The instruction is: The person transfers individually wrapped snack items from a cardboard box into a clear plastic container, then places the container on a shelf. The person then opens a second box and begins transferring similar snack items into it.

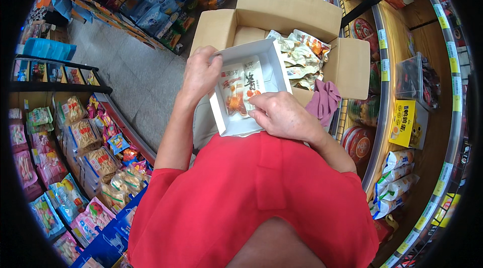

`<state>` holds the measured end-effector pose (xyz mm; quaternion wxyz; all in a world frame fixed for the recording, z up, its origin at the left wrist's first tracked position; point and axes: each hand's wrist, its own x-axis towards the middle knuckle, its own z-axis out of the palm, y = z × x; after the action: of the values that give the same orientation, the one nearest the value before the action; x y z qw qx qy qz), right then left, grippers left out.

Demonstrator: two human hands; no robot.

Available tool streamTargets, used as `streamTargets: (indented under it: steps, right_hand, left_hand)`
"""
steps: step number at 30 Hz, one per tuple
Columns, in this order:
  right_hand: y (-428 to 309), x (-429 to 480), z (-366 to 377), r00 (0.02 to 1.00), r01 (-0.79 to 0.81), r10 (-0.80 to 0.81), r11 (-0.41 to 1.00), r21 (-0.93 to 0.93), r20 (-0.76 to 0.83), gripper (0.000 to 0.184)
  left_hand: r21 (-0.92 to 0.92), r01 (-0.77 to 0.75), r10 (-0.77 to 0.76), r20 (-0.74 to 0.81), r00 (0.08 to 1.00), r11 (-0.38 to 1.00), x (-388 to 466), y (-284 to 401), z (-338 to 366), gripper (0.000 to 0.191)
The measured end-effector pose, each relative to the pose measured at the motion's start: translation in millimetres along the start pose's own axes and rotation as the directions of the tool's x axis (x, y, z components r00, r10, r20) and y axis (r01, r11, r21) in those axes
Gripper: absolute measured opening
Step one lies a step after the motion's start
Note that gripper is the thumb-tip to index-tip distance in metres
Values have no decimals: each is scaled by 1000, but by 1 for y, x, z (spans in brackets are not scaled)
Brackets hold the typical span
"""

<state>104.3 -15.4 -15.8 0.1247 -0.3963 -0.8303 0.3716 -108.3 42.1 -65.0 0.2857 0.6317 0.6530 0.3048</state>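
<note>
A white cardboard box [222, 122] rests tilted against my front, its open side up. Inside lie printed food pouches [236, 105], side by side. My left hand [203, 70] grips the box's upper left corner, thumb over the rim. My right hand [281, 111] reaches over the near right wall, its curled fingers touching the pouch on the right; whether they pinch it is not plain. Just beyond stands a large open brown carton [286, 2] with many similar foil pouches [300, 54] heaped in its right part. A purple cloth [325, 100] hangs over the carton's near right edge.
Wooden shelves [419, 162] with packaged food, round tins and a clear plastic tub [411, 79] curve along the right. Racks of chip bags [156, 3] stand at the upper left. Bagged snacks [100, 162] fill a lower left display. Grey floor [132, 71] shows between the racks.
</note>
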Motion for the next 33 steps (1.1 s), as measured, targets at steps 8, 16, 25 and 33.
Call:
streamTargets:
  steps: [8,16,25,33]
  right_hand:
    - [0,11,-7,999,48,-48,974,-220,5,18]
    - [-3,25,-57,879,126,-178,982,-144,-442,28]
    - [54,17,-20,905,-59,44,998,-22,-424,59]
    - [58,19,-24,902,-17,4,1000,-26,-431,57]
  left_hand:
    - [52,-40,41,-4,999,998,0,-3,1,27]
    - [82,-42,43,-10,999,996,-1,3,-1,28]
    - [300,-570,640,-256,724,765,-11,32,-3,18]
    - [254,-814,442,736,513,523,3,57,30,14]
